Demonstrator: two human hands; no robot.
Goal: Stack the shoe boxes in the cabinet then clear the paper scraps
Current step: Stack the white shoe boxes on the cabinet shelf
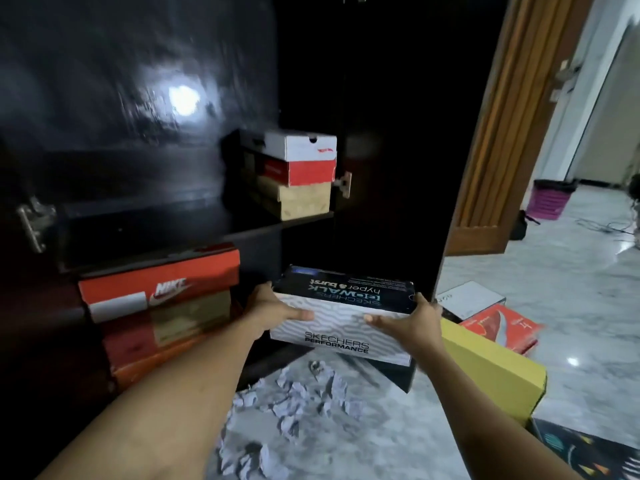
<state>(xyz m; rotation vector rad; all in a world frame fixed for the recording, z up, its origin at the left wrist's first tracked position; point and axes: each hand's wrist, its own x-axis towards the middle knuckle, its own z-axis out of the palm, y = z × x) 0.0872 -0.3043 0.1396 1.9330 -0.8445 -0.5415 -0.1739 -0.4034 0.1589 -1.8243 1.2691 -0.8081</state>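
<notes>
A black and white Skechers shoe box (341, 332) is held in front of the dark cabinet (381, 133), low and near its open bottom. My left hand (273, 311) grips its left end and my right hand (407, 322) its right end. On the lower left an orange Nike box (159, 282) tops a stack of boxes. A white, a red and a brown box are stacked on the upper shelf (298, 174). Crumpled paper scraps (298, 407) lie on the floor below the held box.
A yellow box (491, 368), a red box (498, 327), a white box (467, 297) and a dark patterned box (585, 455) lie on the marble floor at the right. A wooden door (502, 133) stands open beside the cabinet. A purple bin (550, 199) stands far right.
</notes>
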